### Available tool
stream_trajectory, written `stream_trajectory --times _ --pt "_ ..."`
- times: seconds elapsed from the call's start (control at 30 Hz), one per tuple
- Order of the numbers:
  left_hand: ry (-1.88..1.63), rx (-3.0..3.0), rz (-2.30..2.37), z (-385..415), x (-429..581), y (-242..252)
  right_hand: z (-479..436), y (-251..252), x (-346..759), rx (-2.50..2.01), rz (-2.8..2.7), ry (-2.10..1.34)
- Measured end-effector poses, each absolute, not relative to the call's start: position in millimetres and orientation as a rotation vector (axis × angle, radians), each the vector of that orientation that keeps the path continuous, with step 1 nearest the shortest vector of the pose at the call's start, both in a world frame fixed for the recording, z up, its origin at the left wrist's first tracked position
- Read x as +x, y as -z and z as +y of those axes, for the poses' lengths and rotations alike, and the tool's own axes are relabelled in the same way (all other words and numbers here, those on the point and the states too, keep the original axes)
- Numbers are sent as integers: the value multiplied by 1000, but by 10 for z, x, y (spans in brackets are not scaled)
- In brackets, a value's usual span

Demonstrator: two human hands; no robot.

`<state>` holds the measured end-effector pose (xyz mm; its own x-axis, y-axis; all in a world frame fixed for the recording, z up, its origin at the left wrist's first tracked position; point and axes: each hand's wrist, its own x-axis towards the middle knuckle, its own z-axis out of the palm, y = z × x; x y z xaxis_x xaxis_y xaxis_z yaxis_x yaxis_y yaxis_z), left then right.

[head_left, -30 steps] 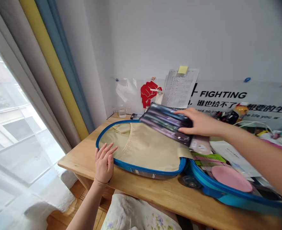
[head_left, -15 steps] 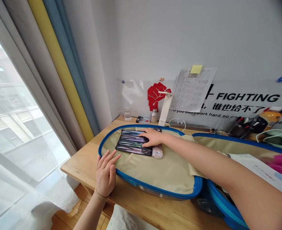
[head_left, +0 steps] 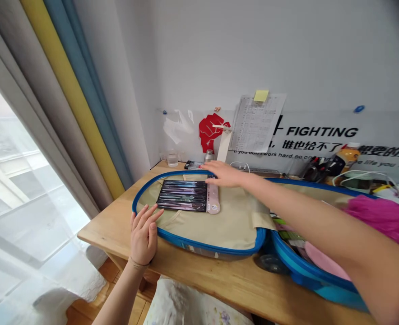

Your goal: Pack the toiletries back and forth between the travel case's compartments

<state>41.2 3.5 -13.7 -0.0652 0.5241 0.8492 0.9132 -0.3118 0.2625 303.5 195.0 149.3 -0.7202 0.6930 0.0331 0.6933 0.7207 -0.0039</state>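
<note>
My left hand [head_left: 144,235] rests at the near left rim of an open suitcase lid [head_left: 186,225], its fingers stretched out and touching the edge. The lid has a beige lining and a blue rim. On the lining lies a flat black pack of what look like toothbrushes [head_left: 182,196], with a pink end strip [head_left: 213,198]. Over the far edge of the lid, just beyond the pack, is my right hand [head_left: 222,173], palm down with fingers extended and nothing in it. Its fingertips are close to the pack's upper right corner.
To the right, the suitcase's blue lower half [head_left: 308,266] holds pink cloth [head_left: 382,219] and other items, partly behind my right arm. A wooden desk [head_left: 111,225] carries it all. Along the wall stand a lamp [head_left: 224,145], a small bottle [head_left: 208,156] and an orange-capped bottle [head_left: 346,158].
My right hand has lifted off the toothbrush pack and moved toward the lid's far edge. The white packet in the lower half is out of sight. The view has turned slightly right.
</note>
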Motion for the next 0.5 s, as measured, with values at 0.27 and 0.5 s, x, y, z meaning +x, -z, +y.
stream_trajectory --times 0.27,0.5 --pt "1380 -1811 -1523 54 419 142 1630 -1642 4936 -2066 -2574 -9" --pt "1386 -1785 -1511 55 441 114 1291 -1128 5677 -2502 -2371 -75"
